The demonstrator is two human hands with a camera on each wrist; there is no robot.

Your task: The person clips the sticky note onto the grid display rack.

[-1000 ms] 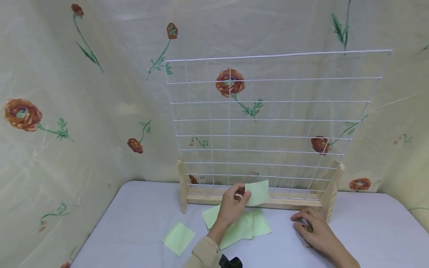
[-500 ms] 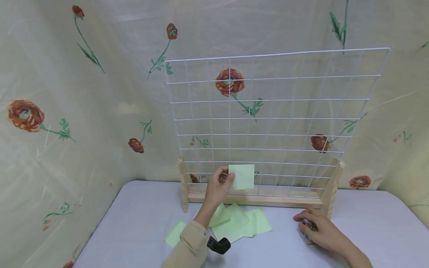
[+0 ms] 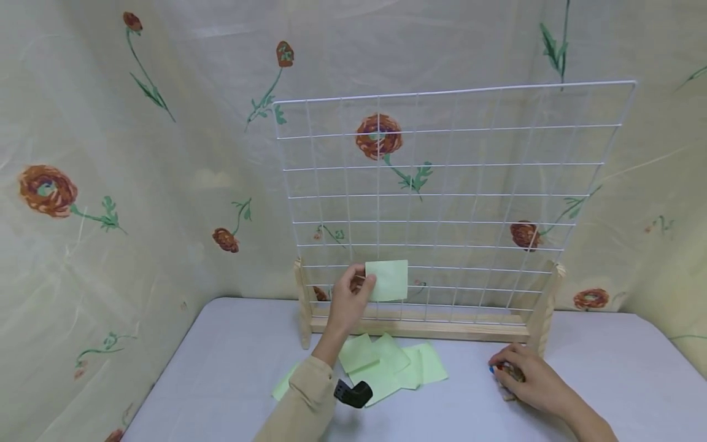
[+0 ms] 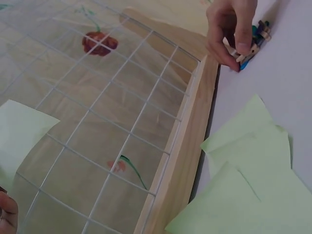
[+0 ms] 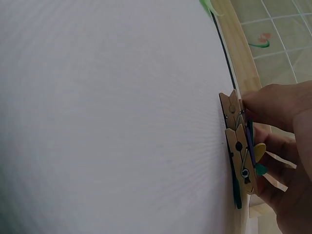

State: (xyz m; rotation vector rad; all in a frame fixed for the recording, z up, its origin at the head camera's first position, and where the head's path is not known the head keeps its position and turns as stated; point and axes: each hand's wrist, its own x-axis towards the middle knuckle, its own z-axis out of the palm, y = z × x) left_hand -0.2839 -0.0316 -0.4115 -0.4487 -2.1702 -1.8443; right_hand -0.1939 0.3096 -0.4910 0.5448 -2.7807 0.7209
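The left hand has its grip pinched on one side of a green paper square, in front of the low part of the wire grid. Holding just that edge seems to keep the rest flat. I can't tell if it touches the grid. The right hand has its grip curled round wooden clothespins near the grid's right end, perhaps to keep them bunched. More green papers lie before the grid, likely for easy reach.
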